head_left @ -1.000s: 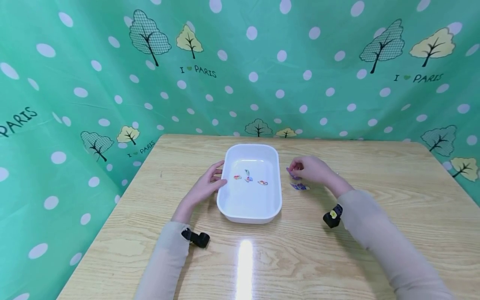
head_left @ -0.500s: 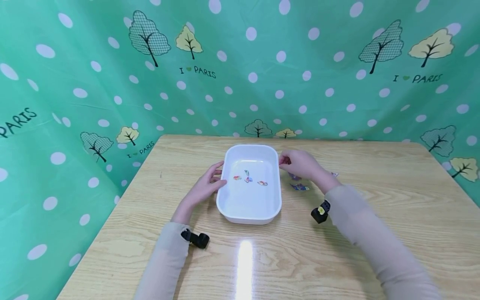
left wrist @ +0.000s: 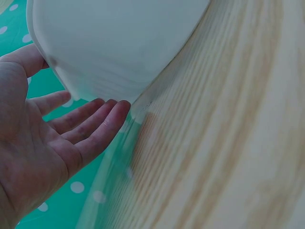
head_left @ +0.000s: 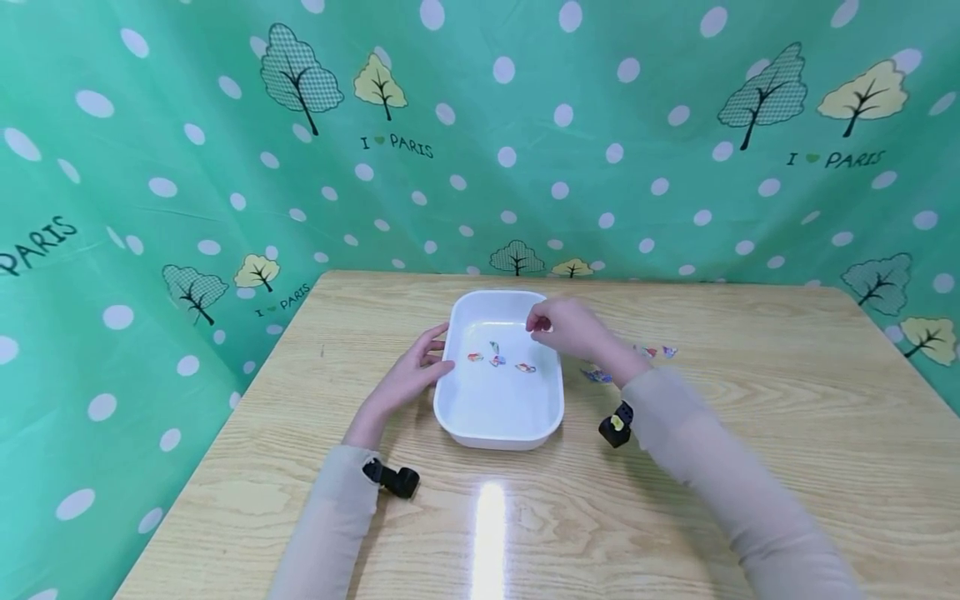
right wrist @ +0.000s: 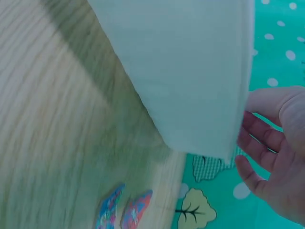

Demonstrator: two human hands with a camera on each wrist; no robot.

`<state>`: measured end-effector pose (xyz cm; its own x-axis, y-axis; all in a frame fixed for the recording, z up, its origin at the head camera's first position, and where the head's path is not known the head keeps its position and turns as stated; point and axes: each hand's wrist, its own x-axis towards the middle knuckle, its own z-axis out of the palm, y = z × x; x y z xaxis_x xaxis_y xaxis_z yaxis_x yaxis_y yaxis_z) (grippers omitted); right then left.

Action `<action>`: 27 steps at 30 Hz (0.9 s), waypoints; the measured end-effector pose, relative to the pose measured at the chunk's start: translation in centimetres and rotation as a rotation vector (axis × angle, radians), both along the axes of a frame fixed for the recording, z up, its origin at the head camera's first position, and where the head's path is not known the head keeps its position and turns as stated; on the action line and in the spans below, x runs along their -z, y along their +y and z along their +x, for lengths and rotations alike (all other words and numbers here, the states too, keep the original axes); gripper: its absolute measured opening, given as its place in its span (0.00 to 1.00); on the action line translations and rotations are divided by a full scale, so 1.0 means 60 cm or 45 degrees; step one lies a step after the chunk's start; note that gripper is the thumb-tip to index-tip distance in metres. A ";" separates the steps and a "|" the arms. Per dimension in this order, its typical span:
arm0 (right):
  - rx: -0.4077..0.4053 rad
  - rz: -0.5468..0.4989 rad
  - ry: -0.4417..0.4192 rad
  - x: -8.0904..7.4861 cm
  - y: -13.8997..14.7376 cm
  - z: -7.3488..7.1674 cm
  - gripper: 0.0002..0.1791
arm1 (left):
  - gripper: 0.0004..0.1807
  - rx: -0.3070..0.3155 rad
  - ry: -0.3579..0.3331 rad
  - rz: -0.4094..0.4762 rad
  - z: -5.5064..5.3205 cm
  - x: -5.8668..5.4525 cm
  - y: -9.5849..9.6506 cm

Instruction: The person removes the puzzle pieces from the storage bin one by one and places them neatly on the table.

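Head view: four small multicoloured flat pieces (head_left: 497,361) lie inside a white, round-cornered rectangular plastic tub (head_left: 498,417), its long axis running away from the person. They lie left of the right hand (head_left: 573,327) and closer to the person; it reaches over the right rim, fingers bent towards the thumb, contents impossible to tell. The left hand (head_left: 412,367) holds the left rim. Right wrist view hides the tub's inside but shows two bright flat scraps (right wrist: 109,207) side by side on the wood-grained table (right wrist: 47,143).
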<state>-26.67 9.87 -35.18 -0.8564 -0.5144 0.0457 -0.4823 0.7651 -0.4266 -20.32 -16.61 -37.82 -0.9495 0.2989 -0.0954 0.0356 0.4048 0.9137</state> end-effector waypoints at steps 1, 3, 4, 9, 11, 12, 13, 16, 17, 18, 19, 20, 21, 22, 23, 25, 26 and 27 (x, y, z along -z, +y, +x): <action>-0.009 0.012 -0.005 0.001 -0.004 0.001 0.07 | 0.35 0.000 0.000 -0.002 0.000 0.000 0.000; -0.030 0.034 -0.007 0.004 -0.013 0.001 0.07 | 0.35 0.002 -0.001 -0.002 0.000 0.000 0.000; -0.043 0.052 -0.001 0.006 -0.016 0.001 0.06 | 0.35 0.000 -0.003 -0.001 0.000 0.000 0.000; -0.089 0.202 0.012 0.015 -0.031 0.001 0.05 | 0.35 -0.001 -0.006 -0.004 -0.001 0.002 0.000; -0.102 0.280 -0.001 0.018 -0.033 0.001 0.05 | 0.35 -0.002 -0.007 -0.004 -0.002 0.002 0.000; -0.112 0.314 -0.003 0.019 -0.034 0.002 0.06 | 0.35 -0.002 -0.008 -0.003 -0.002 0.002 -0.001; -0.115 0.338 -0.014 0.020 -0.034 0.002 0.07 | 0.35 -0.002 -0.010 -0.001 -0.002 0.002 0.000; -0.127 0.399 -0.018 0.021 -0.035 0.003 0.09 | 0.35 -0.003 -0.012 -0.003 -0.002 0.001 0.000; -0.127 0.409 -0.020 0.021 -0.035 0.004 0.10 | 0.35 -0.003 -0.013 -0.003 -0.002 0.001 0.000; -0.127 0.420 -0.020 0.021 -0.035 0.004 0.10 | 0.35 -0.004 -0.011 -0.003 -0.003 0.001 0.000; -0.126 0.433 -0.024 0.021 -0.036 0.004 0.10 | 0.35 -0.005 -0.010 -0.004 -0.003 0.000 0.000; -0.122 0.453 -0.024 0.021 -0.037 0.003 0.10 | 0.35 -0.005 -0.010 -0.003 -0.003 0.000 0.000; -0.119 0.471 -0.031 0.022 -0.038 0.003 0.11 | 0.35 -0.004 -0.010 0.001 -0.003 0.000 0.000; -0.115 0.496 -0.036 0.023 -0.040 0.002 0.10 | 0.35 -0.004 -0.009 0.002 -0.002 0.000 0.000; -0.113 0.521 -0.039 0.024 -0.041 0.001 0.10 | 0.35 -0.002 -0.009 0.005 -0.002 0.000 0.000; -0.113 0.569 -0.036 0.029 -0.045 -0.002 0.10 | 0.35 0.002 -0.008 0.008 -0.002 0.001 0.000; -0.114 0.587 -0.033 0.031 -0.047 -0.003 0.09 | 0.35 0.003 -0.009 0.010 -0.003 0.002 0.000; -0.119 0.601 -0.028 0.033 -0.048 -0.004 0.08 | 0.35 0.004 -0.008 0.011 -0.003 0.002 0.000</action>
<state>-26.93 6.98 -37.19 -0.8038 -0.5493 -0.2286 -0.5529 0.8315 -0.0538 -20.48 -16.63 -37.96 -0.9480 0.3026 -0.0984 0.0315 0.3968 0.9174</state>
